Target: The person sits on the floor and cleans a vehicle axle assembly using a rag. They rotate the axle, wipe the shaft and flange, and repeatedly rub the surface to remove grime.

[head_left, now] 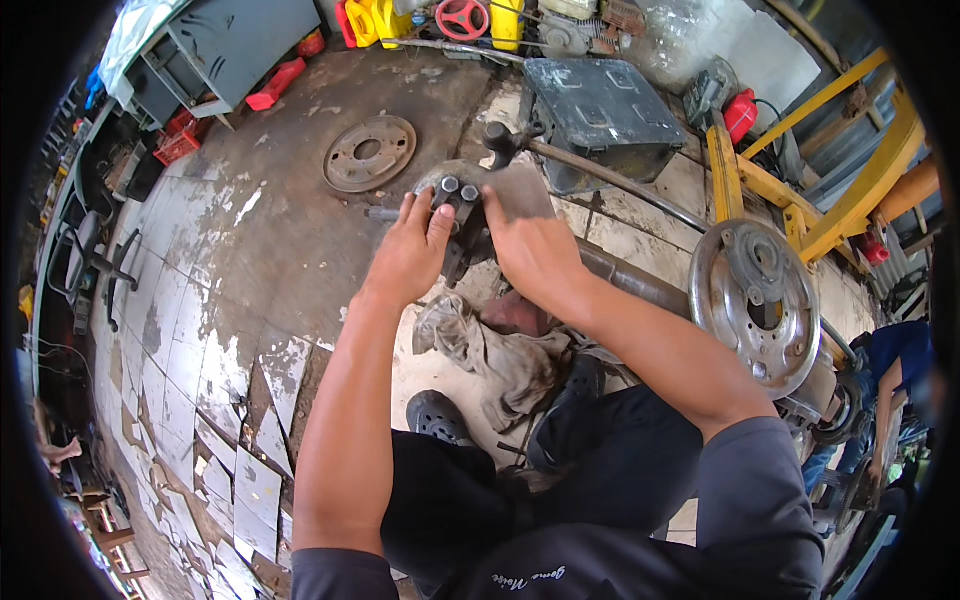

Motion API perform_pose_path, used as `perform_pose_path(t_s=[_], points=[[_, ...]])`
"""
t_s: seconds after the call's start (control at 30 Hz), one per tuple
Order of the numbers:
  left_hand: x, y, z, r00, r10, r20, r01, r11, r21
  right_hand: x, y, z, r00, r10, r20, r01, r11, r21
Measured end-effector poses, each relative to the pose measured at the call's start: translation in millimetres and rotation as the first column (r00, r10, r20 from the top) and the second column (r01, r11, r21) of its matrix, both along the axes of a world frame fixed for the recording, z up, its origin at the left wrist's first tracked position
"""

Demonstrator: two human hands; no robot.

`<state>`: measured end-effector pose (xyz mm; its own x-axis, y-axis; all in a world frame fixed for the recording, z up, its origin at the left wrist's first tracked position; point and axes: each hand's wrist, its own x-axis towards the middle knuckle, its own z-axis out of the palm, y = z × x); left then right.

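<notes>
A dark metal block (460, 226) with several hex bolts (470, 193) in its top sits at the end of a thick axle tube (630, 277). From the left, my left hand (408, 248) is closed against the block, its thumb by the bolt heads. On the other side my right hand (535, 255) grips it, index finger straight along the edge near a bolt; its other fingers are mostly hidden. Just beyond lies a hammer (500, 142) with a long handle. Below the hands, a dirty grey rag (490, 365) hangs near my feet.
A round brake drum plate (755, 305) stands at the axle's right end, and another disc (370, 153) lies on the floor. Behind is a black box (605, 110); a yellow steel frame (850, 190) rises at right. Broken tiles (257, 500) cover the left floor. Someone (890, 375) works at far right.
</notes>
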<state>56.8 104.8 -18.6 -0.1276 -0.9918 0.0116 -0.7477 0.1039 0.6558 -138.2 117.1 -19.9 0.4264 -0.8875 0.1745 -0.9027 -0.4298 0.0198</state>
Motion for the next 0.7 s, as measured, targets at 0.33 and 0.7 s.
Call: perform_pose_path(t_s=[0.33, 0.7], points=[[0.9, -6.7, 2.0, 1.0, 0.013, -0.002, -0.013, 1.0, -0.003, 0.5, -3.5, 8.0, 1.0, 0.001, -0.004, -0.001, 0.997, 0.079], [-5.2, -3.8, 4.9, 1.0, 0.006, 0.023, -0.006, 1.0, 0.023, -0.3, -7.5, 7.1, 0.999, -0.033, -0.006, 0.034, 0.997, 0.07]])
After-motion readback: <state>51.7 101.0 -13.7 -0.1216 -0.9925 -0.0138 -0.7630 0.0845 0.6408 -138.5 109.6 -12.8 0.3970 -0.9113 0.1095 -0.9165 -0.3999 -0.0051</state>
